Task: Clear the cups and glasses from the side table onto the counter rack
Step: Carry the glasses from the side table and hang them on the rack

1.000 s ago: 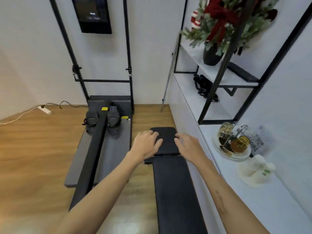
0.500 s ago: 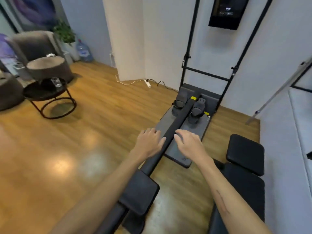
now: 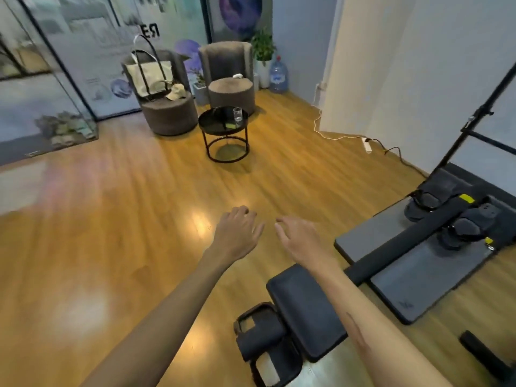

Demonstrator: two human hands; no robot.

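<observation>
My left hand (image 3: pixel 237 233) and my right hand (image 3: pixel 300 238) are out in front of me, side by side over the wood floor (image 3: pixel 111 233). Both are loose, with soft fingers, and hold nothing — I think they are just waiting until I get close to something to pick up.

The thing I need is the glass (image 3: pixel 237 114). It stands upright near the back right edge of the little round black side table (image 3: pixel 215 127), well away from my hands, across the room. Just beside it lies a small green thing (image 3: pixel 230 125); I can't tell what it is. I see only this one glass there, no cups. The counter rack is not in view.

The table sits right in front of two round grey chairs (image 3: pixel 229 79), likely so people sitting there can reach their drinks. A tote bag (image 3: pixel 149 76) and a cap (image 3: pixel 176 92) rest on the left chair.

Low on my right is black workout gear (image 3: pixel 418 258), so I think I should step around it.

On the glass wall (image 3: pixel 83 51) I can read "RE" written backwards. The rest of the writing is too blurry.
</observation>
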